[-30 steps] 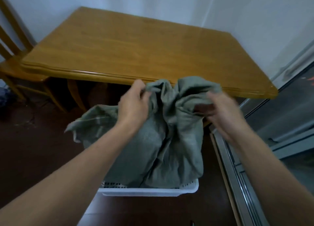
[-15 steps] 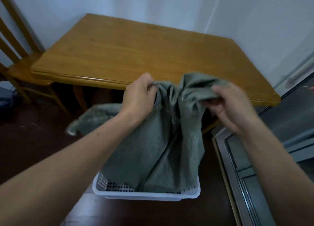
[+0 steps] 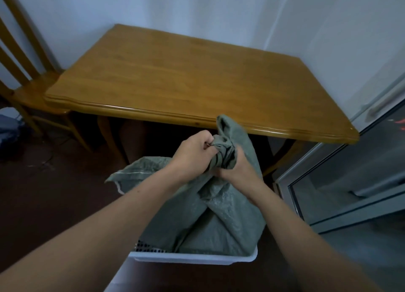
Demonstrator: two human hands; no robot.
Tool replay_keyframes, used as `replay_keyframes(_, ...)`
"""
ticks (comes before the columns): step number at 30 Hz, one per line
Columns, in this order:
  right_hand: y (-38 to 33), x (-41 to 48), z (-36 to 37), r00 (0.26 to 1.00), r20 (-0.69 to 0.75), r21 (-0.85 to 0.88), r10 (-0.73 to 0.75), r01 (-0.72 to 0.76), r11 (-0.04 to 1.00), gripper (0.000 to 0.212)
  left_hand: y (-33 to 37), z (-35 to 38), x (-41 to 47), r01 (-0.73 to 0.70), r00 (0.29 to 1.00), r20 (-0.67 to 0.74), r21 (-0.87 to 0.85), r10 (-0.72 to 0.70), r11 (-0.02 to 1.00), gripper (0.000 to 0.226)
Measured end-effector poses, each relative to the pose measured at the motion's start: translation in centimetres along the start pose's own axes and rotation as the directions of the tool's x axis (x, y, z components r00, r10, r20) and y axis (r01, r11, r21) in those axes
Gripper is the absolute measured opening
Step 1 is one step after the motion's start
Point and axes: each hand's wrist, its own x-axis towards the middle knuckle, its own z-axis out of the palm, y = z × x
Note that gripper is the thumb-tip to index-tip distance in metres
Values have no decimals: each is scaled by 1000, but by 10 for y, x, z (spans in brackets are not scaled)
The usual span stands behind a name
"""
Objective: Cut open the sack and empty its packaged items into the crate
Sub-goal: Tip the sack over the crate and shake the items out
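A grey-green woven sack [image 3: 210, 221] hangs with its lower end inside a white perforated crate [image 3: 192, 257] on the floor below me. My left hand [image 3: 192, 153] and my right hand [image 3: 236, 169] are both closed on the bunched upper part of the sack, close together, just in front of the table edge. One loose corner of the sack [image 3: 131, 173] sticks out to the left. The sack covers the inside of the crate, so no packaged items show.
A wooden table [image 3: 186, 79] stands just beyond the hands, against white walls. A wooden chair [image 3: 28, 77] is at the left. A glass-fronted cabinet [image 3: 350, 177] stands at the right. The floor is dark brown.
My two hands have come together and gathered the spread top of the sack into one tight bunch. The view has shifted, showing more of the table.
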Motion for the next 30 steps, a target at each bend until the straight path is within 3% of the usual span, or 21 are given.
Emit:
replay_keyframes(2,1,8,3,991,-131,-77,0,-10,997,39,-6,-11,-3,-6,997,74,-60,11,998,14)
replay_keyframes(3,2,9,2,986,-168,-78,16,-30,997,28,-10,-20,-6,-8,993,117,8,7,1000,25)
replay_keyframes(4,2,9,-1,981,-188,-38,40,-48,998,20,-14,-32,-11,-31,985,171,223,-7,974,49)
replay_keyframes(6,2,6,-4,978,-185,80,93,-79,994,10,-28,-51,-24,-30,962,215,698,-169,715,90)
replay_keyframes(7,0,4,-4,977,-181,110,115,-96,989,8,-38,-58,-29,1,948,188,805,-257,593,92)
replay_keyframes(8,-1,3,-4,975,-178,134,130,-107,985,7,-48,-64,-33,54,930,153,842,-334,537,82)
replay_keyframes(10,-1,1,-2,967,-162,213,195,-159,964,9,-53,-71,-37,188,914,73,795,-399,576,39)
replay_keyframes(11,-2,0,-1,960,-139,273,242,-198,941,10,-55,-68,-35,230,924,49,721,-380,653,27)
replay_keyframes(13,-8,-1,0,942,-100,393,320,-258,883,18,-45,-61,-30,272,919,119,497,-375,824,26)
replay_keyframes(14,-13,-2,-1,936,-89,432,339,-271,860,21,-38,-59,-28,343,907,147,282,-393,896,24)
replay_keyframes(16,-28,-5,-3,933,-89,430,348,-280,858,24,-23,-55,-20,343,937,79,-22,-340,939,19)
replay_keyframes(20,-63,-9,-19,946,-120,436,300,-221,872,22,10,-52,-11,109,990,94,-62,-103,992,24)
replay_keyframes(23,-77,-15,-40,964,-194,527,181,-53,848,25,25,-53,-8,-81,996,-65,-274,66,958,24)
replay_keyframes(25,-73,-19,-39,963,-215,553,162,-17,833,29,13,-44,-3,-44,999,3,-332,48,942,24)
replay_keyframes(27,-71,-18,-32,961,-177,462,214,-111,880,29,7,-37,-3,47,988,149,-130,-28,990,22)
replay_keyframes(28,-75,-17,-33,958,-184,428,222,-125,895,29,10,-38,-2,36,992,121,-66,-28,997,22)
replay_keyframes(30,-86,-11,-45,959,-250,435,135,-14,900,26,29,-48,4,-141,989,-71,-172,130,975,25)
